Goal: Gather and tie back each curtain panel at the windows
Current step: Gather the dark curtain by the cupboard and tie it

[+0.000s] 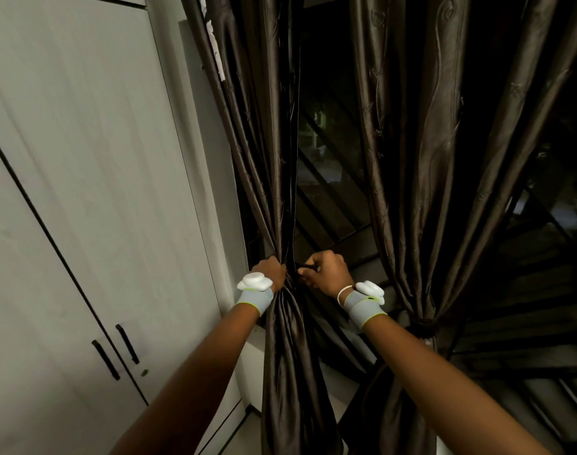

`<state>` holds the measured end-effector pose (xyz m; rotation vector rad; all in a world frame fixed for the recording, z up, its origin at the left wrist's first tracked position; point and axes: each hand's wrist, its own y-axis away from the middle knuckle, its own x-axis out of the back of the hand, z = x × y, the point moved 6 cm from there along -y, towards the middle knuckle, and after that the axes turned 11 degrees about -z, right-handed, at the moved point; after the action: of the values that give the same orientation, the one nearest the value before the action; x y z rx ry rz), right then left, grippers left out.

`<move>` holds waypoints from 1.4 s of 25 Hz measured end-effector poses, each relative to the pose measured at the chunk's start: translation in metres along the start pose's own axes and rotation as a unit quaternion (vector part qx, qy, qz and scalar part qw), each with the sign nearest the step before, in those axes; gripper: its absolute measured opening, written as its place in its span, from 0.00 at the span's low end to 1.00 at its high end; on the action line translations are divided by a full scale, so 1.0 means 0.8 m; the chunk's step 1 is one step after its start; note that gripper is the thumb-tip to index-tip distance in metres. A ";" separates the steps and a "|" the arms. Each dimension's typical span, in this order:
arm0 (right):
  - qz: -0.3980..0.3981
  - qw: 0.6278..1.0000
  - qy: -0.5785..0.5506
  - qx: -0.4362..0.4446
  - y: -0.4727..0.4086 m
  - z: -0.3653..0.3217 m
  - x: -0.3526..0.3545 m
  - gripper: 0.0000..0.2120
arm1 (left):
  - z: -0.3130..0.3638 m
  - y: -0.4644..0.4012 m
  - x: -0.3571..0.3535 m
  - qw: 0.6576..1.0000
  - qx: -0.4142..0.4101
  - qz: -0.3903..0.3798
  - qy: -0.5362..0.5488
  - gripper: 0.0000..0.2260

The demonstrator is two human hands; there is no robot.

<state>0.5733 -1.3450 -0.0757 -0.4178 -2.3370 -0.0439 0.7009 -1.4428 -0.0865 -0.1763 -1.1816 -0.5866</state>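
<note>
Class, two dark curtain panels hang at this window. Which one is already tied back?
The right curtain panel, cinched by a tie low down. The left curtain panel is only bunched in the left hand.

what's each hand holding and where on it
The left hand grips the left curtain at its gathered waist. The right hand pinches a thin dark tie at the same spot; which part of the tie cannot be told.

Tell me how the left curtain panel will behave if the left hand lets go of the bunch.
The left curtain panel looks floppy: it hangs in soft folds and pinches narrow where the left hand grips it, so it would probably fan back out. Its sheen suggests a slippery fabric that may slide through a loose tie. The right hand pinches a thin dark strand.
</note>
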 end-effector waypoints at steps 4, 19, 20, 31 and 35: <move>-0.020 0.999 0.033 0.021 0.012 -0.022 -0.028 0.08 | 0.005 0.006 0.004 0.999 0.001 0.013 -0.043 0.18; 0.060 0.998 -0.015 -0.010 0.017 -0.029 -0.054 0.11 | -0.019 0.005 0.007 0.986 0.009 -0.006 0.167 0.34; 0.059 0.997 -0.041 -0.009 0.016 -0.029 -0.052 0.09 | -0.018 0.004 0.005 0.987 0.003 -0.008 0.160 0.35; -0.020 0.974 -0.224 -0.009 0.001 -0.010 -0.073 0.07 | -0.014 0.006 0.000 0.957 -0.047 -0.174 0.226 0.39; -0.044 0.961 -0.273 0.006 0.005 -0.013 -0.069 0.11 | -0.014 0.011 -0.002 0.947 -0.060 -0.209 0.237 0.23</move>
<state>0.6183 -1.3587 -0.1070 -0.3508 -2.8987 0.0492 0.7141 -1.4399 -0.0912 0.1159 -0.7122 -1.0119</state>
